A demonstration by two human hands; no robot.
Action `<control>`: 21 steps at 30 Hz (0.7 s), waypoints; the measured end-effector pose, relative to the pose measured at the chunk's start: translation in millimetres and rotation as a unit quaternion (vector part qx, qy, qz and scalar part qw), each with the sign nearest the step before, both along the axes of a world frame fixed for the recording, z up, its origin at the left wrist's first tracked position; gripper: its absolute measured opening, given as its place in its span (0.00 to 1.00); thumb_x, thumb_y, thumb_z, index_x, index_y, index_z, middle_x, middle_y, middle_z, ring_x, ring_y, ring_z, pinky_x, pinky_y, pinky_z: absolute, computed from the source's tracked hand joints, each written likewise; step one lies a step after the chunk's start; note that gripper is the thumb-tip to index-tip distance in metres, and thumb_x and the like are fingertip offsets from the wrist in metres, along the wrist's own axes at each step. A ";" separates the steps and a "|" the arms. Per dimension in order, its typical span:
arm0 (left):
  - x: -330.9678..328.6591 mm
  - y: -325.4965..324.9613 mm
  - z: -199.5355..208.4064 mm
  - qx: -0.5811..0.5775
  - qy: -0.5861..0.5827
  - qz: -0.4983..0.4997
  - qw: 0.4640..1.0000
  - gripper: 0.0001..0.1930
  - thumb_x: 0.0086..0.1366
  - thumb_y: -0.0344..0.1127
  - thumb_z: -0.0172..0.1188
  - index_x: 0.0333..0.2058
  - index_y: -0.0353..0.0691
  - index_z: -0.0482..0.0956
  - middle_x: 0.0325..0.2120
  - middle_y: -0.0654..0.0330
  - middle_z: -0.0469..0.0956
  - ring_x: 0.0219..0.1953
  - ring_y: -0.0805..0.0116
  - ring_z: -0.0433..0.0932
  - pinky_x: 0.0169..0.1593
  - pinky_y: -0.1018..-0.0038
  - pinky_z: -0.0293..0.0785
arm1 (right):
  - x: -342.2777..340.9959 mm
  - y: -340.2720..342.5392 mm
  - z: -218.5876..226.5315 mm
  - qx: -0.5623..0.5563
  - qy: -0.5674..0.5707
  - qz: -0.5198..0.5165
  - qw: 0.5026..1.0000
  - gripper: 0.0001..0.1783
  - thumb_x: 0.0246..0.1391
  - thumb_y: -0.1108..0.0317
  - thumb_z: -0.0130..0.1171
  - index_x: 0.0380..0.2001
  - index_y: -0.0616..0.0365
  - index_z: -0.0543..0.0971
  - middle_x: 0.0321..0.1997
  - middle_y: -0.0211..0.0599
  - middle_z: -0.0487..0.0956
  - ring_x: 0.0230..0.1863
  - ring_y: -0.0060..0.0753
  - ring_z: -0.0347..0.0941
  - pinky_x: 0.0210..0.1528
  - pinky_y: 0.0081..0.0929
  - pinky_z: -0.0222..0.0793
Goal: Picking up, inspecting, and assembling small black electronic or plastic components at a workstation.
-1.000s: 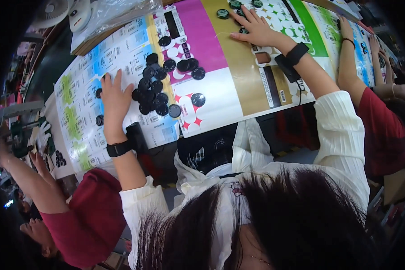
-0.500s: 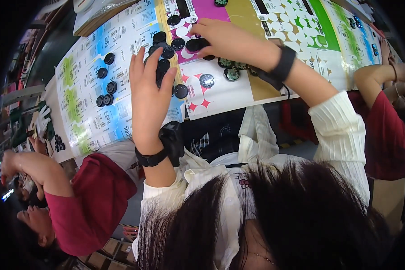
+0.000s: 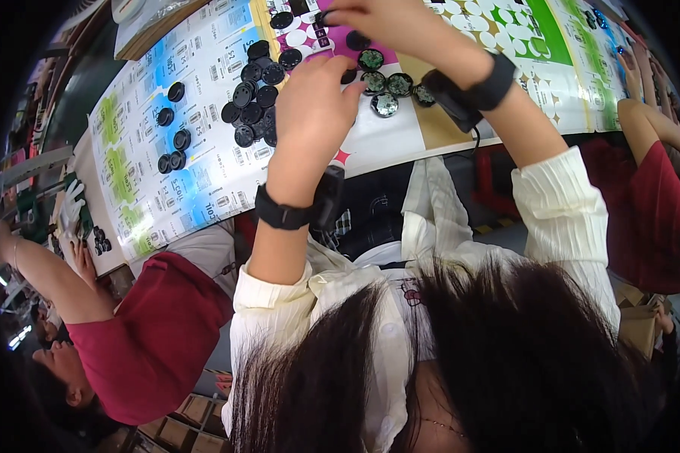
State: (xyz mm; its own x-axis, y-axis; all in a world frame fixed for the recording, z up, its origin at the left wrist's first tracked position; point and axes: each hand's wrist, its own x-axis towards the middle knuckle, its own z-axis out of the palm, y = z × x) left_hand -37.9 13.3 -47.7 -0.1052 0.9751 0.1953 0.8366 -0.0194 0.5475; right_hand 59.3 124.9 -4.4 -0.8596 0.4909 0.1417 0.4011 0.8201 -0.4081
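My left hand has its thumb and forefinger around a small black round cap, at the near side of the purple sheet. Farther off, my right hand pinches a dark round piece at its fingertips, partly hidden by them. Just right of my left hand lie several black-rimmed discs with green speckled faces, along with a silvery one. A cluster of black round caps lies left of my left hand. Another black cap sits between my hands.
Printed sheets in white, purple, gold and green cover the table. Several loose black caps lie farther left. A board stack stands at the back left. People in red sleeves work on both sides of me.
My left hand has moved right from over the black cap cluster, uncovering it. The right hand has moved farther away, leaving more of the speckled discs in sight.
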 end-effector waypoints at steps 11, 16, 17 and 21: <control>21.1 22.0 -28.5 -0.024 0.009 -0.049 0.998 0.07 0.46 0.27 0.55 0.26 0.35 0.72 0.25 0.50 0.72 0.28 0.52 0.71 0.33 0.65 0.67 | 96.6 -39.7 -23.7 -0.364 0.412 -0.235 0.801 0.10 0.41 0.77 0.55 0.31 0.65 0.73 0.25 0.36 0.72 0.25 0.25 0.70 0.29 0.18 0.65; 17.3 14.8 -5.4 0.015 -0.071 -0.027 0.997 0.11 0.47 0.24 0.54 0.33 0.37 0.72 0.26 0.51 0.73 0.29 0.58 0.74 0.31 0.70 0.69 | 109.4 -62.9 -20.6 -0.343 0.407 -0.262 0.805 0.11 0.44 0.77 0.53 0.35 0.67 0.72 0.26 0.33 0.73 0.25 0.21 0.69 0.30 0.17 0.66; 18.8 10.2 2.9 0.012 -0.070 -0.030 0.997 0.11 0.47 0.24 0.54 0.33 0.37 0.72 0.26 0.51 0.73 0.29 0.58 0.74 0.31 0.70 0.69 | 107.2 -68.6 -16.7 -0.344 0.408 -0.266 0.803 0.11 0.44 0.77 0.53 0.35 0.67 0.72 0.26 0.33 0.73 0.25 0.21 0.69 0.30 0.17 0.66; 32.7 -4.1 22.6 -0.036 -0.455 0.015 0.890 0.11 0.52 0.23 0.51 0.37 0.35 0.70 0.26 0.57 0.74 0.28 0.71 0.75 0.30 0.80 0.69 | 97.5 -82.1 -5.0 -0.392 0.473 -0.230 0.755 0.14 0.44 0.79 0.53 0.38 0.67 0.72 0.26 0.36 0.73 0.24 0.22 0.69 0.29 0.15 0.66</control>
